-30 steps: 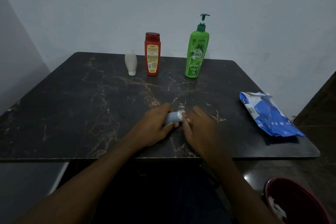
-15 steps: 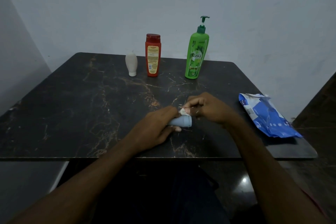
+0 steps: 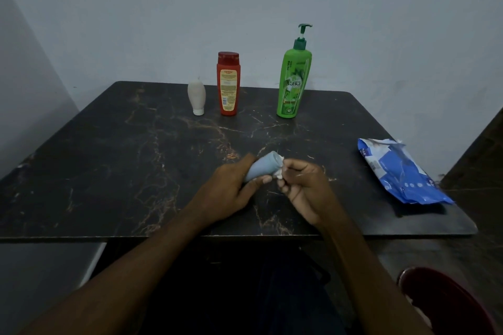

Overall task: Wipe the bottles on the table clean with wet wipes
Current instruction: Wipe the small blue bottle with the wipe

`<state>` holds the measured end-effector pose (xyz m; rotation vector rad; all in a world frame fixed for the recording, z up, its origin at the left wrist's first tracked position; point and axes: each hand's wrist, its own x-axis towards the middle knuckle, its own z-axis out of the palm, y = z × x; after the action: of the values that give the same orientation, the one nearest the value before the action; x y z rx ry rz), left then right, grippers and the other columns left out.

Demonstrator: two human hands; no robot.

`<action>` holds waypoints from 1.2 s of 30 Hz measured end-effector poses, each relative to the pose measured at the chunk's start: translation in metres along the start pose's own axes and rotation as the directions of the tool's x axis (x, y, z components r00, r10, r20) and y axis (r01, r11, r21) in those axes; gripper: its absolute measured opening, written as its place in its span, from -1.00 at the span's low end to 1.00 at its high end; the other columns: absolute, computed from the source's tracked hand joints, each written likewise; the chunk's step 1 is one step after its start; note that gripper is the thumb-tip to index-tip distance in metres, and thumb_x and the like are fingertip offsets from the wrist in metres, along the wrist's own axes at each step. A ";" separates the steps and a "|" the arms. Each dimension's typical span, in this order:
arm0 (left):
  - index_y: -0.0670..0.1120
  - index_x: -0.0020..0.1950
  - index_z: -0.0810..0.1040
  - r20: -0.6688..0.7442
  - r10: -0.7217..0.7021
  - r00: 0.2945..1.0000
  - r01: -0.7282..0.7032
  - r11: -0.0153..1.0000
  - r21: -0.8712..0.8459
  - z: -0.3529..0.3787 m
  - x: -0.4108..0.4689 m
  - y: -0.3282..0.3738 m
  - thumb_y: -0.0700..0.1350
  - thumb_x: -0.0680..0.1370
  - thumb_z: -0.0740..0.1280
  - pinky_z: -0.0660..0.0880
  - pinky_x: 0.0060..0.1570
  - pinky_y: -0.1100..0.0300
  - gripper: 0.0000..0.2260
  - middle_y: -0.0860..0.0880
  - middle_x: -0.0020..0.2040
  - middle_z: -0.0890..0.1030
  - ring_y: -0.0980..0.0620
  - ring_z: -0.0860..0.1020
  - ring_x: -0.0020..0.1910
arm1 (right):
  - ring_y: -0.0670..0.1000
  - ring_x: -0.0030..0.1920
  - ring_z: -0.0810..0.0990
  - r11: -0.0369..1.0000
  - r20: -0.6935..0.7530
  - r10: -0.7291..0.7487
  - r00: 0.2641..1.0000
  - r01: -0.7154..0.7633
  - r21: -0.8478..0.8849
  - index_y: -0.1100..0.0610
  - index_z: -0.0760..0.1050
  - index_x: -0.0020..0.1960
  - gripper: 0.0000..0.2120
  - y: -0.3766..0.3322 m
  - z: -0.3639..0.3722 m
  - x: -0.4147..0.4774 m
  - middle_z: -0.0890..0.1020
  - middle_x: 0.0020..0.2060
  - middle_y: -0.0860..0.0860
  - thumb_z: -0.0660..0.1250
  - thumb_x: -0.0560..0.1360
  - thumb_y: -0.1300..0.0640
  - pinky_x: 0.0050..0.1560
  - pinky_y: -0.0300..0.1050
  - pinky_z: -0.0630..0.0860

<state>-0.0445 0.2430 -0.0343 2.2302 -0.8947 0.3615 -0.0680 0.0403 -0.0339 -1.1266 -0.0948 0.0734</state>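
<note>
Left hand [image 3: 231, 189] grips the blue bottle [image 3: 261, 168]; right fingers [image 3: 295, 168] pinch a wipe [image 3: 279, 173] at its three-o'clock end. Hard rubbing could twist the bottle loose.

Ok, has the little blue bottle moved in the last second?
Yes. The blue bottle has tipped from lying sideways to pointing its free end back toward the green pump bottle.

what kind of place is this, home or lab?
Likely a home room, not a lab: a dark marble-look table by a bare painted wall, household toiletry bottles such as the green pump bottle and red bottle, and a wipes pack.
</note>
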 end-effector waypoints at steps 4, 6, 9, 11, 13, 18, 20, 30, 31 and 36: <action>0.03 0.14 0.44 -0.063 -0.019 0.998 0.022 0.999 0.043 0.002 0.000 -0.004 0.20 0.64 0.22 0.44 -0.27 0.36 -0.74 0.07 -0.12 0.62 0.19 0.57 -0.17 | -0.04 -0.33 0.57 0.999 -0.043 -0.043 0.998 0.042 -0.033 0.20 0.70 -0.10 -0.78 0.004 0.010 -0.012 0.69 -0.21 0.17 0.29 0.55 0.35 -0.35 -0.26 0.50; 0.06 0.12 0.42 -0.067 -0.023 0.997 0.027 0.997 0.067 0.001 0.001 -0.004 0.20 0.63 0.22 0.42 -0.28 0.38 -0.76 0.09 -0.12 0.60 0.21 0.56 -0.18 | -0.04 -0.32 0.58 0.999 -0.102 -0.046 0.994 0.043 -0.029 0.21 0.71 -0.09 -0.81 0.003 0.013 -0.016 0.70 -0.20 0.19 0.32 0.55 0.32 -0.34 -0.27 0.52; 0.08 0.12 0.39 -0.043 -0.009 0.999 0.014 0.994 0.106 0.002 0.000 -0.003 0.19 0.62 0.21 0.40 -0.30 0.36 -0.78 0.08 -0.12 0.59 0.20 0.54 -0.23 | -0.03 -0.30 0.60 0.998 -0.235 -0.034 0.971 0.044 0.037 0.22 0.69 -0.12 -0.82 0.001 0.019 -0.016 0.68 -0.24 0.17 0.32 0.55 0.34 -0.27 -0.25 0.57; 0.09 0.15 0.37 -0.033 -0.001 0.999 0.005 0.993 0.118 0.002 -0.001 -0.002 0.18 0.61 0.19 0.40 -0.28 0.36 -0.78 0.05 -0.09 0.61 0.19 0.53 -0.23 | -0.03 -0.29 0.61 0.998 -0.288 -0.031 0.957 0.045 0.042 0.23 0.66 -0.12 -0.83 0.001 0.028 -0.015 0.68 -0.28 0.13 0.31 0.54 0.37 -0.25 -0.23 0.58; 0.05 0.18 0.38 -0.043 0.002 0.999 0.003 0.992 0.129 0.002 -0.001 -0.003 0.14 0.62 0.20 0.44 -0.25 0.30 -0.77 0.02 -0.06 0.62 0.15 0.53 -0.22 | -0.03 -0.30 0.61 0.996 -0.332 -0.075 0.940 0.056 -0.066 0.19 0.66 -0.13 -0.84 0.005 0.038 -0.015 0.70 -0.31 0.10 0.33 0.53 0.36 -0.24 -0.21 0.57; 0.00 0.19 0.42 -0.078 -0.022 0.997 0.029 0.995 0.091 0.003 0.002 -0.004 0.06 0.64 0.25 0.48 -0.20 0.17 -0.80 0.04 -0.07 0.61 0.12 0.55 -0.19 | -0.01 -0.27 0.64 0.974 -0.286 -0.167 0.944 0.111 -0.200 0.13 0.69 -0.05 -0.91 0.010 0.038 -0.024 0.72 -0.21 0.14 0.42 0.51 0.24 -0.24 -0.22 0.57; 0.01 0.17 0.45 -0.066 -0.029 0.997 0.031 0.999 0.042 0.002 0.002 -0.005 0.08 0.65 0.27 0.49 -0.19 0.17 -0.81 0.06 -0.08 0.60 0.13 0.55 -0.17 | 0.00 -0.26 0.65 0.967 -0.313 -0.193 0.930 0.127 -0.220 0.13 0.68 0.00 -0.89 0.010 0.028 -0.026 0.73 -0.20 0.13 0.41 0.52 0.24 -0.24 -0.21 0.57; 0.10 -0.03 0.52 -0.041 -0.040 0.998 0.039 0.999 -0.027 0.000 0.005 -0.008 0.08 0.53 0.43 0.50 -0.28 0.17 -0.87 0.10 -0.23 0.60 0.11 0.58 -0.24 | 0.05 -0.17 0.72 0.699 0.009 -0.361 0.933 0.277 -0.659 0.25 0.66 0.07 -0.84 -0.026 0.005 -0.017 0.72 -0.12 0.10 0.45 0.49 0.27 -0.11 -0.01 0.67; 0.10 -0.03 0.53 -0.045 -0.049 0.998 0.048 0.999 -0.026 0.000 0.005 -0.009 0.10 0.51 0.44 0.52 -0.27 0.18 -0.85 0.10 -0.22 0.62 0.12 0.59 -0.22 | 0.06 -0.17 0.71 0.629 0.058 -0.374 0.926 0.299 -0.718 0.26 0.66 0.05 -0.85 -0.028 0.006 -0.015 0.71 -0.12 0.10 0.46 0.49 0.27 -0.08 0.06 0.66; 0.19 -0.01 0.59 -0.019 -0.096 0.995 0.095 0.995 -0.036 -0.003 0.003 -0.010 0.03 0.43 0.50 0.61 -0.15 0.16 -0.81 0.15 -0.16 0.66 0.22 0.62 -0.14 | -0.04 -0.22 0.68 0.470 0.136 -0.372 0.918 0.313 -0.826 0.17 0.68 -0.02 -0.91 -0.033 0.006 -0.008 0.70 -0.16 0.00 0.47 0.47 0.22 -0.10 0.03 0.66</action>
<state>-0.0354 0.2487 -0.0355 2.2237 -0.7744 0.3217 -0.0765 0.0308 -0.0014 -2.0748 -0.3303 -0.4320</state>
